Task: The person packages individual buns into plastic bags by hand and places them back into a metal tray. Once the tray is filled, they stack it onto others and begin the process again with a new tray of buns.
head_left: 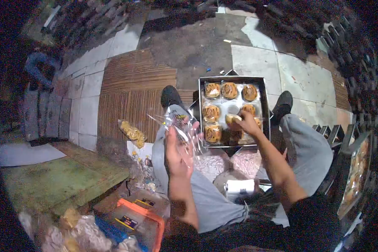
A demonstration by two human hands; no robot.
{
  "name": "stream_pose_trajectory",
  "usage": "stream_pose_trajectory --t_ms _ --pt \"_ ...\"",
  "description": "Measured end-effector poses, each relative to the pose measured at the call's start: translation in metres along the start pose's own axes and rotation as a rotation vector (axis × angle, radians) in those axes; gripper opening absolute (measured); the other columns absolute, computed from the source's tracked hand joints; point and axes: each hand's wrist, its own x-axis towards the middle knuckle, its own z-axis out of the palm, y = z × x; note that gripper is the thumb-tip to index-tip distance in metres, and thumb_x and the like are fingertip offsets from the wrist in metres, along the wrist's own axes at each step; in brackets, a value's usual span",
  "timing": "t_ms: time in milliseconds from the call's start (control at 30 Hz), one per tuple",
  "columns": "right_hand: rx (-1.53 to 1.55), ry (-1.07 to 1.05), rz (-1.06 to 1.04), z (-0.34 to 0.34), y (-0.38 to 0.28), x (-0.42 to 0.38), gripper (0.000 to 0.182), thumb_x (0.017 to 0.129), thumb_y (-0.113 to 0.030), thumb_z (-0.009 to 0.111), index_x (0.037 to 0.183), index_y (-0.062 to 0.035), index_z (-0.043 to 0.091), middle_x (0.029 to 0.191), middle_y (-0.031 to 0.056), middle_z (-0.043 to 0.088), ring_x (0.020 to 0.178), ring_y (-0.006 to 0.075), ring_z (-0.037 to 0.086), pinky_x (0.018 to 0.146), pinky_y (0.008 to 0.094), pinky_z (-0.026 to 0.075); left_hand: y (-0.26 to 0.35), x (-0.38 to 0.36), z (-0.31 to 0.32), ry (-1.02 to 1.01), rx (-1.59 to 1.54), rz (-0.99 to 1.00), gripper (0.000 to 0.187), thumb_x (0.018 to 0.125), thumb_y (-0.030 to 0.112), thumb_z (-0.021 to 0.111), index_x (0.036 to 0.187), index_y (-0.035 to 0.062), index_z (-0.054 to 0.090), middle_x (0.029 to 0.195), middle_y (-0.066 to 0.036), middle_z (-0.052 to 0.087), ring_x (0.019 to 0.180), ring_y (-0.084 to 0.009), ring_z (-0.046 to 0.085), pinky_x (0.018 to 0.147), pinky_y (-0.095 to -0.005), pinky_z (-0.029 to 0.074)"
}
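Between my knees sits an open square box point(266, 101) with several swirled pastry rolls point(229, 90) in rows on its tray. My right hand point(248, 124) reaches into the box from the right, fingers closed on a pale-sided pastry roll point(231, 118) near the middle. A round pale cup-like spot shows just above that roll. To the left of the box, my left hand point(179, 151) is raised, palm up, with a clear plastic bag point(181, 122) in its fingers. The bag carries small dark and yellow print. My right hand partly hides the rolls at the box's lower right.
A bag of yellowish food point(132, 133) lies left of my leg. An orange-rimmed container point(158, 222) and a green-topped low platform point(71, 176) are at lower left. On the right stands a tilted tray of wrapped pastries point(353, 174). A person point(41, 69) is at far left.
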Motion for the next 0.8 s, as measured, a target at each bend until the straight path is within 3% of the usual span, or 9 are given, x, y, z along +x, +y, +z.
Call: stream_pose_trajectory --t_ms 133,300,367,433,500,533,633,667,800 --pt "0.859 -0.018 0.320 -0.085 -0.124 -0.108 0.052 0.091 -0.029 0.075 0.133 -0.0051 0.056 0.088 0.0036 0.069 0.065 0.0055 0.059 0.057 0.0216 0.048 -0.013 -0.006 -0.011 -0.048 0.010 0.084 0.048 0.106 0.046 0.046 0.138 0.0106 0.048 0.138 -0.018 0.057 0.127 -0.0411 0.056 0.102 -0.0566 0.051" --pt "1.164 -0.404 0.221 -0.131 -0.235 -0.183 0.058 0.092 -0.009 0.072 0.144 -0.0065 0.049 0.112 0.0100 0.070 0.093 0.0147 0.069 0.071 0.0238 0.057 -0.024 -0.019 -0.013 -0.085 -0.041 0.069 0.039 0.105 0.045 0.050 0.132 0.0163 0.049 0.127 -0.010 0.060 0.122 -0.0359 0.060 0.095 -0.0529 0.055" --pt "0.879 -0.341 0.088 -0.129 -0.243 -0.188 0.055 0.091 -0.006 0.070 0.143 -0.0058 0.050 0.116 0.0137 0.070 0.099 0.0215 0.070 0.084 0.0315 0.059 -0.023 -0.027 -0.008 -0.160 -0.165 -0.032 0.040 0.104 0.045 0.053 0.131 0.0169 0.050 0.125 -0.011 0.061 0.124 -0.0363 0.059 0.095 -0.0536 0.056" --pt "0.293 -0.169 -0.393 -0.130 -0.286 -0.192 0.060 0.085 0.001 0.067 0.142 -0.0042 0.050 0.132 0.0192 0.063 0.117 0.0328 0.065 0.102 0.0418 0.054 -0.024 -0.039 0.000 -0.131 -0.191 -0.012 0.046 0.104 0.049 0.049 0.133 0.0125 0.051 0.122 -0.015 0.064 0.122 -0.0388 0.060 0.096 -0.0532 0.056" --pt "-0.013 -0.108 -0.706 -0.112 -0.296 -0.201 0.067 0.079 0.006 0.063 0.143 -0.0045 0.050 0.147 0.0205 0.050 0.138 0.0390 0.048 0.114 0.0468 0.042 -0.028 -0.036 -0.009 -0.384 -0.136 -0.082 0.061 0.104 0.057 0.039 0.131 0.0051 0.056 0.130 -0.019 0.064 0.117 -0.0446 0.062 0.096 -0.0667 0.051" --pt "-0.027 -0.168 -0.702 -0.106 -0.294 -0.209 0.070 0.076 0.007 0.061 0.144 -0.0047 0.050 0.155 0.0205 0.040 0.147 0.0400 0.036 0.118 0.0478 0.037 -0.027 -0.050 0.005 -0.238 -0.199 -0.024 0.063 0.104 0.056 0.038 0.131 0.0034 0.058 0.129 -0.017 0.065 0.112 -0.0392 0.065 0.096 -0.0576 0.053" --pt "-0.044 -0.096 -0.654 -0.097 -0.287 -0.199 0.067 0.083 0.008 0.059 0.148 -0.0060 0.046 0.155 0.0233 0.040 0.147 0.0411 0.036 0.117 0.0483 0.038 -0.061 -0.067 0.011 -0.252 -0.116 0.110 0.061 0.105 0.054 0.039 0.129 0.0024 0.060 0.125 -0.015 0.066 0.109 -0.0309 0.067 0.094 -0.0458 0.054" --pt "0.019 -0.116 -0.576 -0.095 -0.284 -0.195 0.067 0.086 0.009 0.058 0.150 -0.0075 0.045 0.156 0.0245 0.038 0.148 0.0417 0.033 0.117 0.0481 0.036 -0.083 -0.065 0.014 -0.025 -0.039 0.171 0.059 0.105 0.052 0.041 0.129 0.0013 0.061 0.121 -0.013 0.068 0.106 -0.0248 0.067 0.094 -0.0380 0.054" --pt "-0.015 -0.079 -0.568 -0.081 -0.283 -0.196 0.055 0.092 0.005 0.061 0.145 -0.0034 0.049 0.152 0.0256 0.044 0.142 0.0439 0.042 0.115 0.0449 0.037 -0.076 -0.066 0.009 -0.029 -0.178 0.189 0.048 0.107 0.041 0.042 0.130 0.0020 0.058 0.120 -0.011 0.066 0.109 -0.0233 0.063 0.097 -0.0347 0.049"
